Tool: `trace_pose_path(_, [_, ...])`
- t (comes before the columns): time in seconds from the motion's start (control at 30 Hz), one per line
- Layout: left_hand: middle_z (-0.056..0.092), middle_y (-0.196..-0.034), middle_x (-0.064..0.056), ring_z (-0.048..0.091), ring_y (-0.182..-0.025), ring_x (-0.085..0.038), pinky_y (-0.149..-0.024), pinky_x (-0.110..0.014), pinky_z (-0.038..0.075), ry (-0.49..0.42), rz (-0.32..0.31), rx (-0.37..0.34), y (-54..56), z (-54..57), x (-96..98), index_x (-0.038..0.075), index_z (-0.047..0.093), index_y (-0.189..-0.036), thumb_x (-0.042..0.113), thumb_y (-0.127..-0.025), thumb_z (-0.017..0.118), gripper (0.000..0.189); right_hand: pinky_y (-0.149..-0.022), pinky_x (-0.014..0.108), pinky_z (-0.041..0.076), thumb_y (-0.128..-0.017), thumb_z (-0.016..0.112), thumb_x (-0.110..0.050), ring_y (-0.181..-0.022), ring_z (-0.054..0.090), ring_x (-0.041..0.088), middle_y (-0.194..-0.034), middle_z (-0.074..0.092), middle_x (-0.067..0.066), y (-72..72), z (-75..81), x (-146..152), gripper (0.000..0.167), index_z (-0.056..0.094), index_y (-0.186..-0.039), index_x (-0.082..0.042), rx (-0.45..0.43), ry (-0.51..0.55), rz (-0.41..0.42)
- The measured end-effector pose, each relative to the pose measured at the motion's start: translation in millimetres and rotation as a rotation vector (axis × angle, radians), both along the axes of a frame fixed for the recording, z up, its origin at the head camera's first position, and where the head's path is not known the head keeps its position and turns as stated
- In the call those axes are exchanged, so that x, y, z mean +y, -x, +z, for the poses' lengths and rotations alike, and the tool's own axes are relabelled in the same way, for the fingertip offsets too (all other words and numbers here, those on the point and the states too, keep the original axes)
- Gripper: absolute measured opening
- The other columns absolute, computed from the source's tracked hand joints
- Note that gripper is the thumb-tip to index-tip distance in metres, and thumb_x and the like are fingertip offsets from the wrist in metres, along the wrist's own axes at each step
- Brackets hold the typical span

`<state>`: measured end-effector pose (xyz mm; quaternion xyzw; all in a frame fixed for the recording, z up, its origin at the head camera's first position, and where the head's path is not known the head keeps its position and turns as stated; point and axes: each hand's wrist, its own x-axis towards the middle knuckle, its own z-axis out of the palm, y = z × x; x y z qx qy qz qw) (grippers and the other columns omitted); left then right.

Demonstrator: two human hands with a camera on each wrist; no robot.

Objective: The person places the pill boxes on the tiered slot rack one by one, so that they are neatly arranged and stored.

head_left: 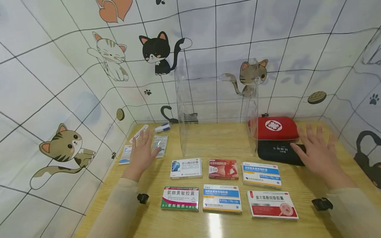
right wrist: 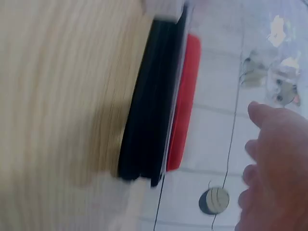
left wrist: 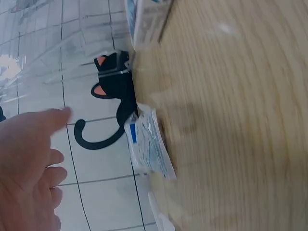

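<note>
Cat-patterned, grid-lined wall covering (head_left: 208,39) surrounds a wood-grain table (head_left: 175,224). A clear plastic case (head_left: 217,105) stands beyond and between two bare-handed grips. The left grip (head_left: 142,153) and right grip (head_left: 319,153) are wide and empty, fingers spread and pointing away from the wearer.

Beside the right grip, on its inner side, lies a red pouch (head_left: 275,130) with a white emblem; before it, a black pouch (head_left: 278,152) printed "生物解剖". The thumb overlaps it in the head view; contact cannot be told.

Between the grips, nearer the wearer, lie six medicine boxes. Far row, from the left grip's side: 田七痛经胶囊 (head_left: 186,168), red 布洛芬缓释胶囊 (head_left: 223,169), blue-and-white 硫酸氨基葡萄糖胶囊 (head_left: 262,174). Near row: green-and-magenta 氨咖黄敏胶囊 (head_left: 180,198), from 四川依科制药; a second 硫酸氨基葡萄糖胶囊 box (head_left: 222,199); red-and-white 复方氨酚烷胺胶囊 (head_left: 272,205).

Left of the left grip, a white packet (head_left: 125,153) reads "Surg", the rest unclear; right of it, a pale sachet (head_left: 160,145), its print illegible. Beyond lies a small blue-and-white tube (head_left: 162,128).
</note>
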<state>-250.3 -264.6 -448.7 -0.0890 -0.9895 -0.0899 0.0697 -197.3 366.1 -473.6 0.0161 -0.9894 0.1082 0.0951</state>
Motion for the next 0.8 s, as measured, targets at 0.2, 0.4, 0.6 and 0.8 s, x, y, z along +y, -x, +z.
trace_pose_path(0.2, [0.037,-0.165,-0.019,0.031,-0.154,-0.04,-0.127,-0.058,0.026,-0.188,-0.069,-0.043,3.5,2.3,21.1,0.005,0.039,-0.158,0.027,-0.102,0.067,0.066,-0.108,0.072,0.04,-0.095,0.074,-0.023,-0.137,0.049,0.049,-0.15,0.054,0.024,-20.7,9.6,-28,0.057,0.056,-0.148,-0.01,0.081,0.155,0.147])
trace_pose_path(0.4, [0.056,-0.152,-0.013,0.047,-0.145,-0.035,-0.119,-0.055,0.041,-0.456,-0.154,-0.143,12.9,-1.9,45.8,0.011,0.048,-0.153,0.025,-0.102,0.068,0.057,-0.069,0.028,0.056,-0.091,0.081,-0.031,-0.09,0.063,0.021,-0.114,0.073,0.011,-38.7,0.8,-39,0.041,0.071,-0.128,-0.016,-0.056,0.277,0.232])
trace_pose_path(0.6, [0.059,-0.148,-0.011,0.051,-0.142,-0.034,-0.117,-0.056,0.042,-0.588,-0.202,-0.279,23.9,-6.3,61.8,0.015,0.045,-0.156,0.03,-0.102,0.068,0.061,-0.068,0.021,0.052,-0.08,0.085,-0.052,-0.098,0.059,0.02,-0.119,0.071,0.007,-45.2,-9.5,-39,0.065,0.069,-0.132,-0.016,-0.208,0.277,0.254])
trace_pose_path(0.8, [0.061,-0.146,-0.011,0.055,-0.138,-0.031,-0.115,-0.051,0.047,-0.572,-0.189,-0.327,39.6,-9.7,68.2,0.017,0.047,-0.155,0.034,-0.101,0.069,0.061,-0.082,0.035,0.058,-0.079,0.083,-0.06,-0.104,0.063,0.021,-0.125,0.071,0.005,-42.2,-14.9,-39,0.07,0.069,-0.133,-0.017,-0.211,0.254,0.304])
